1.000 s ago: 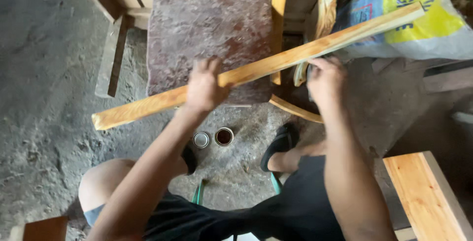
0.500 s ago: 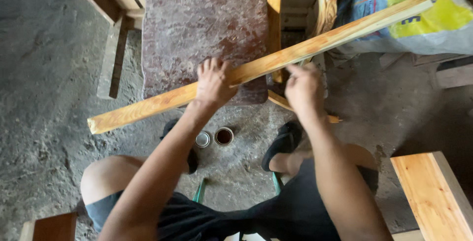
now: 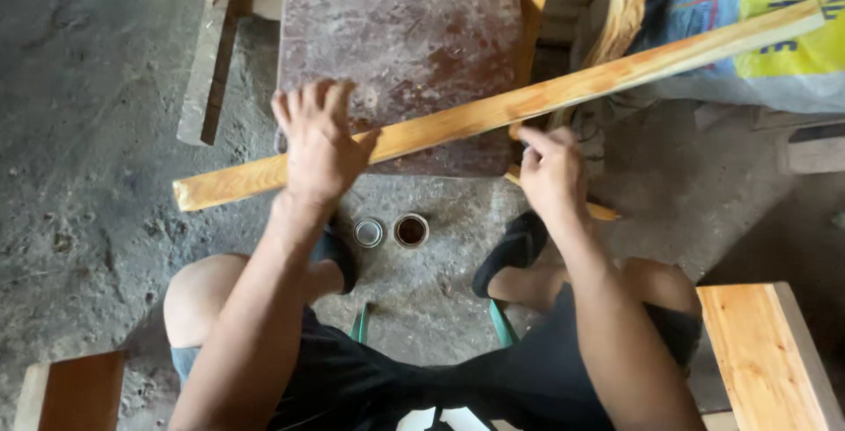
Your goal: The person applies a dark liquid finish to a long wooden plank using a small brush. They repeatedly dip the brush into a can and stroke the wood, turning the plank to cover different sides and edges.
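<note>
A long varnished wooden strip (image 3: 493, 110) lies slanted across a reddish-brown stone slab (image 3: 405, 35), its left end low, its right end high. My left hand (image 3: 319, 145) presses flat on the strip near its left third, fingers spread. My right hand (image 3: 552, 171) is curled just below the strip's middle, fingertips pinched on something small that I cannot make out. Below the slab, on the ground between my feet, stand a small open tin of dark liquid (image 3: 410, 230) and its round lid (image 3: 368, 233).
A printed sack (image 3: 757, 35) leans at the upper right. Wooden planks (image 3: 211, 70) lie at the slab's left. Pale timber pieces sit at lower right (image 3: 757, 352) and lower left (image 3: 75, 391). The floor is rough grey concrete (image 3: 88, 176). My dark shoes (image 3: 515, 250) flank the tin.
The view has shifted, with the strip now lower in the frame. My right hand has come off the strip's top and sits just below it; my left hand still presses it.
</note>
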